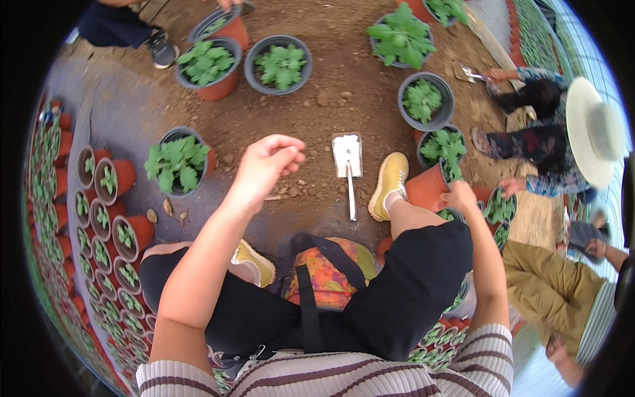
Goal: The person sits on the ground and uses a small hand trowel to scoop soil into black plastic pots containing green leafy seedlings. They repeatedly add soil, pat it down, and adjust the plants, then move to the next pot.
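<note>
My left hand (270,166) hangs in the air over the soil, fingers loosely curled, with nothing visible in it. My right hand (460,197) is at the rim of a tilted terracotta-coloured plastic pot (425,187) beside my right knee; a leafy green plant (450,168) shows at the pot's mouth. A small metal hand shovel (348,158), its blade in bright glare, lies on the soil between my hands. To the left of my left hand stands a larger potted plant (178,161).
Potted plants (280,67) stand ahead on the soil (322,99), others (421,101) at the right. Rows of small pots (134,233) line the left. A floral cushion (330,268) lies between my legs. Co-workers are at the right, one in a wide-brimmed hat (590,131); another's shoe (162,48) is top left.
</note>
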A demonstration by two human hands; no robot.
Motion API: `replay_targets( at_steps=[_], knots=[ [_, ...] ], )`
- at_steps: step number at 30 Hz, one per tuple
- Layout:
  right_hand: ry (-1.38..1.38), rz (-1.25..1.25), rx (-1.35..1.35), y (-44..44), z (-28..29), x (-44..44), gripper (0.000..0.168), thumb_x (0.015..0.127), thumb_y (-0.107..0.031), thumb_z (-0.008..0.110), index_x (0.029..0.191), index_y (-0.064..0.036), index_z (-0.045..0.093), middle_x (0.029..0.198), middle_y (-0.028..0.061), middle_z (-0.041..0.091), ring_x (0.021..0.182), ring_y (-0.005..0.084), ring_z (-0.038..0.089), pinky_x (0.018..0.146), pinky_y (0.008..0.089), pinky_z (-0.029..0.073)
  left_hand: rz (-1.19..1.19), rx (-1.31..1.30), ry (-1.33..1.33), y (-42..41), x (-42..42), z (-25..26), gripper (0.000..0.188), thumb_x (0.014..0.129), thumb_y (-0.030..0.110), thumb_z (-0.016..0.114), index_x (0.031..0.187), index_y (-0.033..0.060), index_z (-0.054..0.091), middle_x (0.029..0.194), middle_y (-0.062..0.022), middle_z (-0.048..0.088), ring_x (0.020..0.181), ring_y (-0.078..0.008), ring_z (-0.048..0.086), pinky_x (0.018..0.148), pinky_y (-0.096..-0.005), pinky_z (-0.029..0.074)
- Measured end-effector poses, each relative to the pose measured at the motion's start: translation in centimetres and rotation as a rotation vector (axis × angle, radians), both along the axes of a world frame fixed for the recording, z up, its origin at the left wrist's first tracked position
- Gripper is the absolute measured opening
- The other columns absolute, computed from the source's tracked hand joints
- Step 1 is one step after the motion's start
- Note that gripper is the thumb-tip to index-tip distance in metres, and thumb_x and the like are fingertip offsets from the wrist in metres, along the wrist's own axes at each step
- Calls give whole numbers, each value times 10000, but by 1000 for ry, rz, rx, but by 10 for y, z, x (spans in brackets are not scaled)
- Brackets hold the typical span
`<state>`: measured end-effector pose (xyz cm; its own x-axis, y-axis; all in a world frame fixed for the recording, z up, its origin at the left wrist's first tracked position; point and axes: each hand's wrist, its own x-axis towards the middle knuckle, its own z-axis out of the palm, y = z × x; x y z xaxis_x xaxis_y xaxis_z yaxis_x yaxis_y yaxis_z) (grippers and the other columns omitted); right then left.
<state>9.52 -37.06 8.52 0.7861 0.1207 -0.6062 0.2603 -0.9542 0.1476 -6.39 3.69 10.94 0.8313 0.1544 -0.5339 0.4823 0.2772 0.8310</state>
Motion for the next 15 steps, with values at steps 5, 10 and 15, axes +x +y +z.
replay_targets(
  at_steps=[5,10,15],
  knots=[
    [47,485,15,109,72,4,218,641,-228,659,695,-23,610,664,179,590,711,341,598,650,413,481,0,71,-57,-2,4,7,177,855,133,507,980,32,583,831,-7,599,709,-59,520,646,-196,408],
    [107,772,20,216,64,-23,181,763,-230,595,764,-50,612,691,151,611,705,304,622,631,401,498,112,161,-153,5,7,21,168,807,95,517,926,3,592,791,-48,614,697,-94,551,644,-235,448],
    [-100,1144,405,267,-36,-101,77,726,-128,522,705,-75,574,673,63,617,638,216,613,544,335,481,127,235,-130,14,1,10,170,817,99,518,939,7,592,806,-39,606,695,-88,538,651,-227,441]
  ],
)
